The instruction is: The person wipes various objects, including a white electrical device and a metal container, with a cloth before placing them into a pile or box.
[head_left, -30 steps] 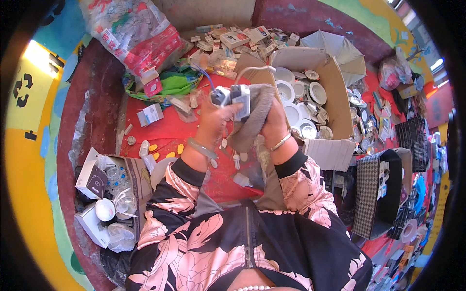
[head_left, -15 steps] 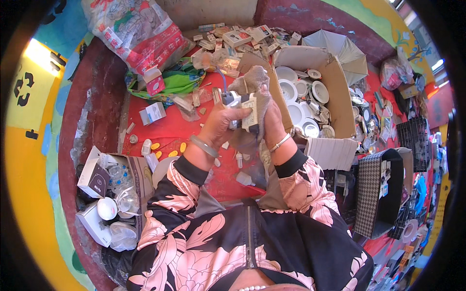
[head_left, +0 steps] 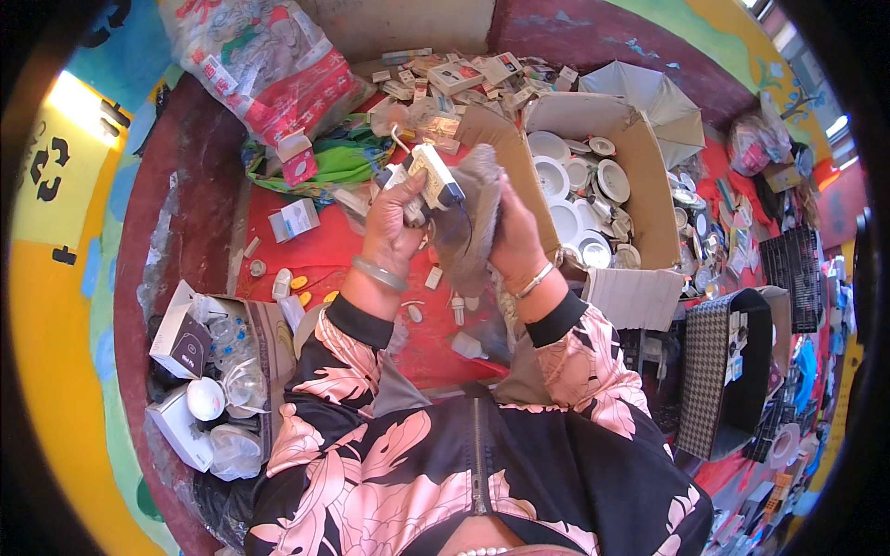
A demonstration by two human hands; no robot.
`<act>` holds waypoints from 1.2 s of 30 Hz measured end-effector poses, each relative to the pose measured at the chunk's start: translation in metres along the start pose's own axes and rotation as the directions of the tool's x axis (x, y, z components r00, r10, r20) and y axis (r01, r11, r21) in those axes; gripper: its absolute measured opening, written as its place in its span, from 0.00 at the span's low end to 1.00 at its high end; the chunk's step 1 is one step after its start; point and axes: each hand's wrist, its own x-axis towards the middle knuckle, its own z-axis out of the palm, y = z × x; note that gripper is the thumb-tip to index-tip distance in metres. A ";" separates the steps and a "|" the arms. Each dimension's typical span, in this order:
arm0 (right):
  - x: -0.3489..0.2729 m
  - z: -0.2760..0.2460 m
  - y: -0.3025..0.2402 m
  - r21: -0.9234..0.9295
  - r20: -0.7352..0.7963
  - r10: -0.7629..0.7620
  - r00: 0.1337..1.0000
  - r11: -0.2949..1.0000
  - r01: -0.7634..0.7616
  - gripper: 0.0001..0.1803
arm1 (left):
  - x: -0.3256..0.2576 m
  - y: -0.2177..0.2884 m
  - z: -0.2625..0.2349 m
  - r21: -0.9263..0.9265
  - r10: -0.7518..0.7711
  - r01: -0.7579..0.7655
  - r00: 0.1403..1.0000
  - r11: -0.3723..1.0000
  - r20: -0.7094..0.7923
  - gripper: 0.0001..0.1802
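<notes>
My left hand is closed around small white box-shaped electrical units; the front one has a dark end cap and a short white wire sticking up. A thin dark wire trails below it. Beside it, my right hand grips a grey-brown cloth that hangs down between the hands. The cloth's upper edge is near the unit's dark end; whether they touch I cannot tell. Both hands are raised over a red floor covering, where a small white bulb-like piece and several yellow pieces lie.
At the right stands a cardboard box of round white light fittings. Small packages are heaped at the back, near a large plastic bag. A box of bulbs and packs sits left. A checked black-and-white box stands right.
My left hand has drawn the electrical units left, apart from the right hand, and tilted them. The cloth now hangs more freely from my right hand.
</notes>
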 end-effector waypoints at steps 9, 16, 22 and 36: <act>0.017 -0.028 0.016 -0.691 0.143 -0.176 0.974 0.687 0.226 0.22 | -0.001 -0.029 0.018 0.361 0.210 -0.157 0.972 0.919 -0.111 0.11; 0.015 -0.029 0.005 -0.325 0.026 -0.201 0.979 0.925 0.198 0.13 | -0.015 -0.023 0.031 0.332 0.026 -0.007 0.998 0.943 -0.055 0.07; 0.019 -0.037 -0.003 -0.189 -0.086 -0.257 0.963 0.953 0.237 0.12 | -0.008 -0.024 0.023 0.532 0.074 -0.019 0.994 0.846 -0.083 0.14; 0.024 -0.066 -0.001 -0.223 -0.011 -0.049 0.999 0.974 0.045 0.17 | -0.006 -0.025 0.029 0.596 0.032 -0.134 0.983 0.792 0.178 0.27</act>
